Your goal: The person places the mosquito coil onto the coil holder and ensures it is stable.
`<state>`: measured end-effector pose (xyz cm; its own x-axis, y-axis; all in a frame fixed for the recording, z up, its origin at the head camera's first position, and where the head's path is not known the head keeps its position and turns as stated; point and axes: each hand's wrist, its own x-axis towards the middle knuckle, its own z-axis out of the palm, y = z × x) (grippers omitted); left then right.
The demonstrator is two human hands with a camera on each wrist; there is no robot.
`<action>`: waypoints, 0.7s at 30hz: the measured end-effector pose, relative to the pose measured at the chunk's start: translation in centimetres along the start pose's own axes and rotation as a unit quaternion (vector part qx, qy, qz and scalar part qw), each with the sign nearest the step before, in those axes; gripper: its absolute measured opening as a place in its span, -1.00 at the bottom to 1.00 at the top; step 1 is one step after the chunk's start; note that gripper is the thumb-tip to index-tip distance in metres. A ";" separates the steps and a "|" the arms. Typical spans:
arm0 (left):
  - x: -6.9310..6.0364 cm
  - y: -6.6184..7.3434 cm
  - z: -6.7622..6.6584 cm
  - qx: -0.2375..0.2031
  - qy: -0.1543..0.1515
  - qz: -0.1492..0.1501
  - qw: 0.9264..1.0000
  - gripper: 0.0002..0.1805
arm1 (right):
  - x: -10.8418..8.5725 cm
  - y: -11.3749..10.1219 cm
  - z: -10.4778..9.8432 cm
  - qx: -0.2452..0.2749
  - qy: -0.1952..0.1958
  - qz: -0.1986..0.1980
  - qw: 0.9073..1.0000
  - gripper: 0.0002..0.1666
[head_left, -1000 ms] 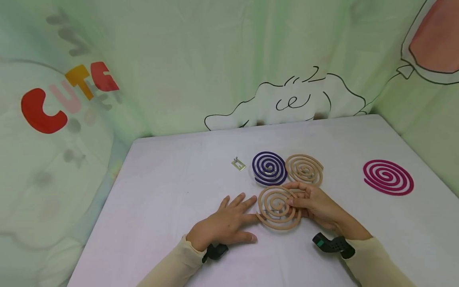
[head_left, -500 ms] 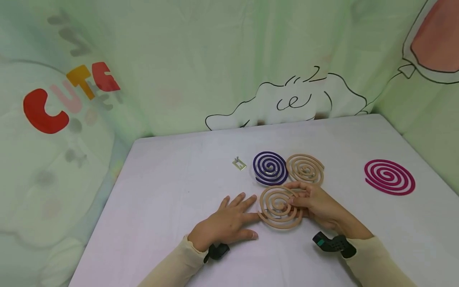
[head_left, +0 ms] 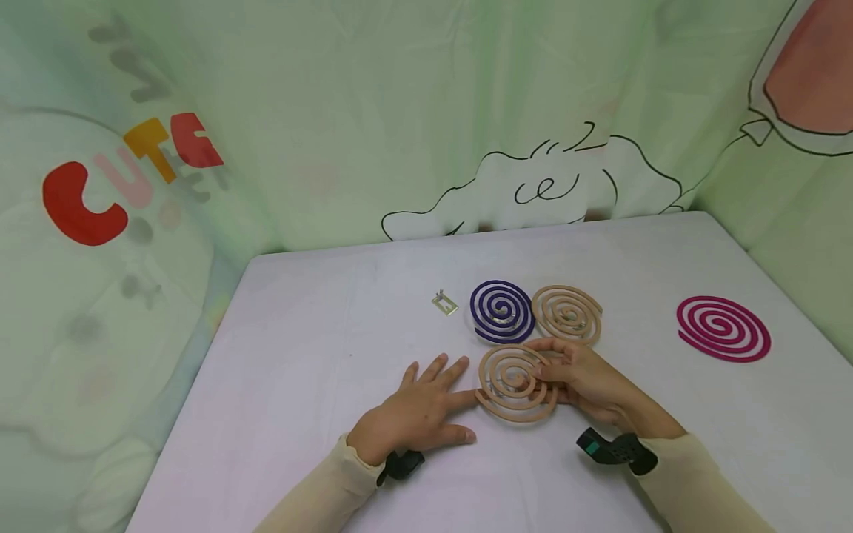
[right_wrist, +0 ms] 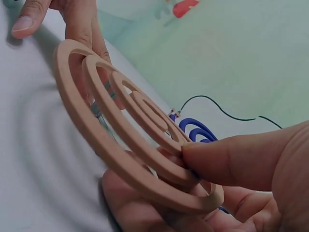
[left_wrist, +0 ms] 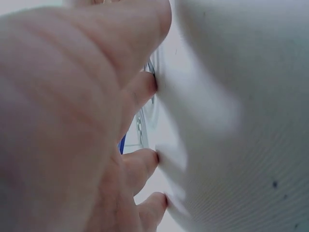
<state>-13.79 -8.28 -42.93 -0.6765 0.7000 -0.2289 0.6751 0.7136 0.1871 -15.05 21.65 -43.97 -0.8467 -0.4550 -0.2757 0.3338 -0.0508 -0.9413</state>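
Observation:
A tan mosquito coil (head_left: 516, 380) is tilted above the white table, its right side pinched between thumb and fingers of my right hand (head_left: 586, 385). Through the coil's gaps a thin metal stand (right_wrist: 102, 104) shows beneath it, partly hidden. My left hand (head_left: 416, 414) lies palm down with fingers spread, its fingertips on the tablecloth in the left wrist view. Its index finger reaches to the coil's left edge; whether it touches the stand I cannot tell. Just behind lie a dark blue coil (head_left: 503, 312) and a second tan coil (head_left: 566, 314), side by side, with metal showing under both.
A small metal stand (head_left: 444, 303) lies left of the dark blue coil. Far to the right is a magenta coil (head_left: 723, 329). A printed curtain (head_left: 333, 148) hangs along the back and sides of the table (head_left: 300, 348).
My left hand's fingers have drawn back slightly to the left. The held coil has shifted a little to the left with the right hand. The other coils stay put.

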 end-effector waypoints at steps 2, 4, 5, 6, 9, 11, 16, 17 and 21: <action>-0.1 -0.1 0.0 -0.001 0.000 -0.003 1.000 -0.28 | 0.2 0.0 0.1 -0.002 0.001 0.000 1.000 -0.36; -0.1 -0.3 0.0 -0.005 -0.001 -0.005 1.000 -0.28 | 0.3 -0.1 0.2 -0.003 0.000 0.001 1.000 -0.36; -0.1 -0.3 -0.1 -0.006 -0.003 -0.007 1.000 -0.28 | 0.4 -0.1 0.3 -0.004 0.000 0.001 1.000 -0.36; -0.1 -0.4 -0.1 -0.008 -0.003 -0.009 1.000 -0.29 | 0.4 -0.1 0.3 -0.003 0.000 0.001 1.000 -0.36; -0.1 -0.6 0.0 -0.009 -0.007 -0.015 1.000 -0.29 | 0.5 -0.1 0.4 -0.002 -0.003 0.000 1.000 -0.36; -0.1 -0.6 0.0 -0.008 -0.008 -0.017 1.000 -0.28 | 0.5 -0.2 0.5 -0.002 -0.006 -0.002 1.000 -0.34; -0.2 -0.7 0.0 -0.006 -0.009 -0.019 1.000 -0.26 | 0.9 -0.2 0.8 -0.006 -0.012 -0.005 1.000 -0.30; -0.2 -0.7 0.0 -0.006 -0.011 -0.020 1.000 -0.26 | 1.0 -0.2 0.8 -0.007 -0.012 -0.005 1.000 -0.30; -0.2 -0.6 -0.1 0.000 -0.015 -0.021 1.000 -0.24 | 1.2 -0.3 0.8 -0.010 -0.012 -0.003 1.000 -0.29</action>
<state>-14.11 -8.90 -42.90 -0.6948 0.6689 -0.2643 0.6468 0.7418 0.1771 -15.88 20.44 -43.87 -0.8386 -0.4754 -0.2660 0.3207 -0.0360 -0.9465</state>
